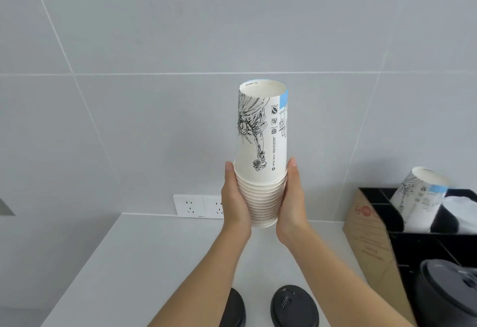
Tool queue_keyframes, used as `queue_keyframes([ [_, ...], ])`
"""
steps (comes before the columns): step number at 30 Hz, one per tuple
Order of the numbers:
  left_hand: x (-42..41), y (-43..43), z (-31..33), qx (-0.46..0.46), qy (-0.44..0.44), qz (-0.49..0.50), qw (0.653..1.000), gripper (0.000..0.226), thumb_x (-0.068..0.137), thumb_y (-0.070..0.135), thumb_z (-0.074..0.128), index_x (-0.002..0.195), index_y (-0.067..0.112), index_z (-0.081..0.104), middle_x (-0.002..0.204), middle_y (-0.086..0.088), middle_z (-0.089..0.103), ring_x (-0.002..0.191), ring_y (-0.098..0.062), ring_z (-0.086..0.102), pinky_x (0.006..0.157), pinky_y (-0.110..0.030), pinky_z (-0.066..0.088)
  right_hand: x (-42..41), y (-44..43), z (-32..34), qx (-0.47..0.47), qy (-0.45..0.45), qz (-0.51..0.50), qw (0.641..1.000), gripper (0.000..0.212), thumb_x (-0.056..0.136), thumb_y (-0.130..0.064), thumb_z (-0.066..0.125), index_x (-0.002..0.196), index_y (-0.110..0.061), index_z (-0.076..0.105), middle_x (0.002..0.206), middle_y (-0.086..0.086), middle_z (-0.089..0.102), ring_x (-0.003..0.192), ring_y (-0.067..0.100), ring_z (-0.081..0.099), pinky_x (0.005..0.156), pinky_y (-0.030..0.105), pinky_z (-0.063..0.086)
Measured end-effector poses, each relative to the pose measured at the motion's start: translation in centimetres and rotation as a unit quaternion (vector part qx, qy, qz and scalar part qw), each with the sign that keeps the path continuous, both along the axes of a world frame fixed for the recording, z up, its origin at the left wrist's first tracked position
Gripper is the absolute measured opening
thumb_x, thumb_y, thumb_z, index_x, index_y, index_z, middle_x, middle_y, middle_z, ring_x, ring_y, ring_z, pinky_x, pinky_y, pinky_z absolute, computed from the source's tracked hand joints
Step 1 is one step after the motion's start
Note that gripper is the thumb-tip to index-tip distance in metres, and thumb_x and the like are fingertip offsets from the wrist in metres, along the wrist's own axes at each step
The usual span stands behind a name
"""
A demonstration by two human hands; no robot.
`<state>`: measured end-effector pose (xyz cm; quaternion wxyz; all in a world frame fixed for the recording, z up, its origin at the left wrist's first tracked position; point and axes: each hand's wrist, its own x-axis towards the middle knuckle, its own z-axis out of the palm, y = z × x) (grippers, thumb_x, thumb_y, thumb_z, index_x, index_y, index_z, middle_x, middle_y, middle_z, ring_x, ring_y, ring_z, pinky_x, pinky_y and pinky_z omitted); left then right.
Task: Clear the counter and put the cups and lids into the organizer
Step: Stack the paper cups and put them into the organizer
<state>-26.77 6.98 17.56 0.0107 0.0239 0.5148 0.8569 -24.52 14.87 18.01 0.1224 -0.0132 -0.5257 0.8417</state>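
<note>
A stack of white paper cups (pixel 262 146) with a black line drawing and a blue patch is held upside down above the counter. My left hand (pixel 236 199) presses the stack's rims from the left, and my right hand (pixel 293 202) presses them from the right. Two black lids lie on the white counter (pixel 144 262) near its front edge: one lid (pixel 294 306) in full view, the other lid (pixel 236 308) partly hidden by my left forearm. The black organizer (pixel 423 246) stands at the right and holds another cup stack (pixel 418 192) and a stack of dark lids (pixel 449 290).
A brown cardboard panel (pixel 369 244) covers the organizer's left side. White wall sockets (pixel 198 206) sit on the grey tiled wall just above the counter's back edge. The counter's left edge runs diagonally toward the bottom left.
</note>
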Motion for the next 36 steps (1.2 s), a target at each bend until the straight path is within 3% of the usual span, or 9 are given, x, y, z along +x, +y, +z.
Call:
queue_keyframes([
  [3,1.5,1.2,3.0,0.022,0.03,-0.025,0.999,0.054,0.087,0.058,0.037,0.108,0.02,0.069,0.108,-0.003,0.072,0.105,-0.019,0.066,0.101,-0.044,0.043,1.7,1.1,2.9,0.009,0.031,-0.028,0.999,0.048,0.092,-0.056,0.035,0.109,-0.028,0.068,0.109,-0.003,0.073,0.102,0.012,0.067,0.082,0.029,0.047],
  [7,3.1,3.4,6.5,0.023,0.076,-0.043,0.996,0.054,0.078,0.064,0.041,0.096,0.025,0.073,0.104,0.002,0.074,0.101,-0.015,0.067,0.094,-0.037,0.046,3.5,3.3,6.1,0.021,0.05,-0.054,0.997,0.048,0.089,-0.059,0.035,0.101,-0.032,0.073,0.105,-0.004,0.074,0.1,0.011,0.068,0.08,0.026,0.049],
  [12,4.7,7.8,9.8,0.015,0.093,-0.056,0.994,0.046,0.086,0.058,0.039,0.088,0.028,0.073,0.097,0.007,0.075,0.093,-0.009,0.069,0.086,-0.032,0.048,5.4,7.6,9.3,0.027,0.067,-0.081,0.994,0.049,0.087,-0.061,0.036,0.099,-0.031,0.073,0.103,-0.004,0.075,0.098,0.011,0.069,0.072,0.022,0.053],
  [19,6.0,17.0,12.0,0.003,0.096,-0.063,0.993,0.046,0.092,0.052,0.035,0.096,0.022,0.07,0.092,0.01,0.075,0.085,-0.001,0.068,0.071,-0.02,0.048,7.0,16.3,11.4,0.025,0.085,-0.123,0.988,0.048,0.091,-0.057,0.036,0.092,-0.029,0.075,0.1,-0.002,0.076,0.094,0.014,0.07,0.075,0.028,0.052],
  [22,6.1,21.2,12.4,-0.002,0.087,-0.072,0.994,0.046,0.092,0.051,0.035,0.095,0.022,0.07,0.093,0.009,0.075,0.087,-0.004,0.068,0.075,-0.022,0.048,7.1,20.6,11.8,0.029,0.083,-0.125,0.988,0.051,0.093,-0.055,0.032,0.09,-0.028,0.075,0.096,-0.004,0.076,0.089,0.011,0.071,0.063,0.019,0.055],
  [24,6.0,24.1,12.5,-0.005,0.087,-0.07,0.994,0.043,0.092,0.052,0.035,0.091,0.026,0.07,0.088,0.013,0.074,0.084,0.0,0.067,0.074,-0.021,0.048,6.9,23.6,12.0,0.039,0.066,-0.127,0.989,0.053,0.092,-0.058,0.031,0.095,-0.027,0.074,0.095,-0.005,0.076,0.087,0.01,0.072,0.059,0.018,0.055],
  [27,5.2,27.3,12.7,-0.012,0.082,-0.061,0.995,0.042,0.091,0.054,0.035,0.083,0.03,0.069,0.078,0.019,0.072,0.076,0.006,0.064,0.066,-0.017,0.044,6.1,27.2,12.0,0.048,0.049,-0.121,0.99,0.056,0.09,-0.062,0.031,0.104,-0.025,0.07,0.097,-0.004,0.076,0.089,0.011,0.071,0.068,0.026,0.052],
  [33,3.3,31.8,10.2,-0.045,0.052,-0.046,0.997,0.046,0.091,0.055,0.035,0.093,0.025,0.07,0.096,0.009,0.073,0.092,-0.008,0.065,0.082,-0.027,0.048,4.3,31.3,9.3,0.016,0.036,-0.102,0.994,0.055,0.093,-0.058,0.03,0.104,-0.023,0.07,0.099,-0.002,0.076,0.09,0.012,0.071,0.06,0.021,0.056],
  [36,2.5,32.9,7.4,-0.051,0.024,-0.04,0.998,0.046,0.091,0.054,0.036,0.094,0.023,0.07,0.098,0.008,0.073,0.093,-0.008,0.065,0.083,-0.027,0.048,3.7,32.5,6.3,-0.007,0.014,-0.09,0.996,0.057,0.093,-0.058,0.029,0.113,-0.021,0.067,0.108,0.001,0.073,0.099,0.017,0.069,0.075,0.027,0.056],
])
